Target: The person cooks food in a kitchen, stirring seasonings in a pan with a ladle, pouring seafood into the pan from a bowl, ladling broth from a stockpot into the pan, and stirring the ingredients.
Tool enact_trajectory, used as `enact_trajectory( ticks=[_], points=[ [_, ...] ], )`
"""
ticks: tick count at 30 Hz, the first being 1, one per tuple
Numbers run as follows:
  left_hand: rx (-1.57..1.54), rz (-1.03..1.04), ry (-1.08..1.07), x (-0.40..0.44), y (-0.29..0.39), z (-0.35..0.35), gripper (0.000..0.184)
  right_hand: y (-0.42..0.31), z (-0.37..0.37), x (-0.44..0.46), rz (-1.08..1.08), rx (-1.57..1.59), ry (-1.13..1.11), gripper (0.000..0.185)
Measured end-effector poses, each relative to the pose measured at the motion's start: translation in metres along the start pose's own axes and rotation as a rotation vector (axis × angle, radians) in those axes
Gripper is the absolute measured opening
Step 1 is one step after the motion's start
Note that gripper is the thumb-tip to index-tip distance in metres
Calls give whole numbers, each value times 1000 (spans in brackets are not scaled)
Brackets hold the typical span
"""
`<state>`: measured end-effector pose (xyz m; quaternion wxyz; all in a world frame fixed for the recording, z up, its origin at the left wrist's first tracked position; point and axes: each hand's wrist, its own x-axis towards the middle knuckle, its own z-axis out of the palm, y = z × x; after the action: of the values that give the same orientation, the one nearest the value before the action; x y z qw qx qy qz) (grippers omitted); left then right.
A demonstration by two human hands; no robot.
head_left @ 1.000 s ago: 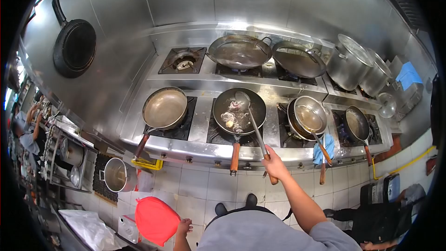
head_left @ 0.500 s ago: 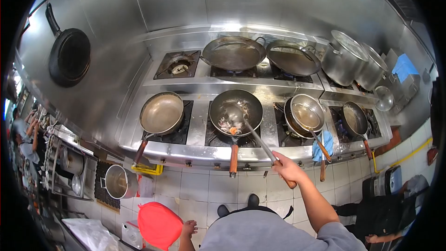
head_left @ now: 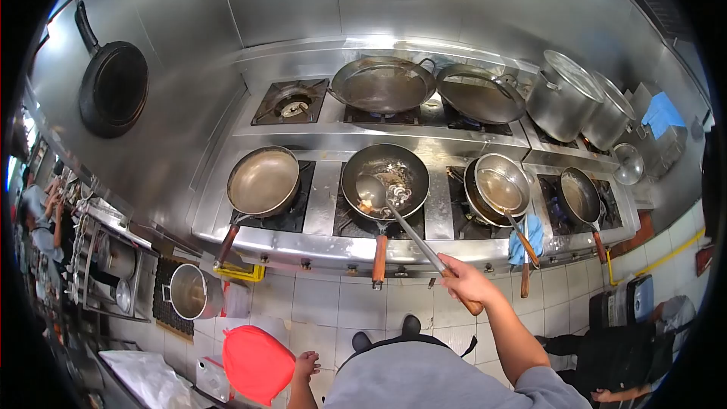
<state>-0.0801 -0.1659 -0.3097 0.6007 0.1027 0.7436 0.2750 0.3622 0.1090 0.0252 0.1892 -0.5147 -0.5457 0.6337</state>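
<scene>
My right hand [head_left: 463, 282] is closed around the wooden end of a long-handled ladle [head_left: 413, 234]. The ladle's bowl lies inside a dark wok-like pan [head_left: 417, 161], at its left side. Pale, curled pieces of food [head_left: 399, 195] lie in the middle and right of this pan, with some orange bits near the bowl. The pan's wooden handle [head_left: 379, 259] points toward me, untouched. Low at my side hangs my left hand [head_left: 307, 365], holding nothing, its fingers loosely apart, near a red rounded thing [head_left: 259, 363].
A wide pan [head_left: 263, 180] sits left of the wok; a strainer [head_left: 501, 184] over a pan and a small frying pan [head_left: 580, 193] sit right. Behind are large pans [head_left: 384, 85] and tall pots [head_left: 562, 98]. A metal pot [head_left: 189, 291] stands on the floor. Another person [head_left: 628, 348] is at right.
The ladle's bowl has moved left and slightly down in the pan, and the food now lies more to the right. My left hand still hangs at my side.
</scene>
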Motion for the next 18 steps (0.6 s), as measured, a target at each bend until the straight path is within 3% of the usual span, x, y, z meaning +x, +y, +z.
enact_trajectory(
  ticks=[4, 6, 7, 9, 13, 15, 16, 18],
  points=[
    [11, -49, -12, 0, -5, 5, 37, 17, -7, 15, 24, 23, 6, 68],
    [17, -77, -15, 0, -13, 3, 37, 19, -2, 23, -84, -438, 238, 70],
    [19, -74, -14, -1, -15, 2, 38, 27, -2, 27, -84, -440, 236, 70],
    [14, -72, -12, -2, -19, 2, 38, 46, -5, 32, -205, -766, 438, 75],
    [-34, -78, 20, -12, -25, -3, 38, 43, -14, 4, -323, -746, 406, 73],
    [-35, -84, 26, -12, -28, -5, 38, -1, -7, -24, 89, -123, 105, 69],
    [-9, -95, 23, -12, -28, -6, 38, -4, -6, -20, 89, -123, 108, 69],
    [23, -102, 16, -8, -28, -7, 37, -4, -3, -9, 75, 181, -42, 68]
  ],
)
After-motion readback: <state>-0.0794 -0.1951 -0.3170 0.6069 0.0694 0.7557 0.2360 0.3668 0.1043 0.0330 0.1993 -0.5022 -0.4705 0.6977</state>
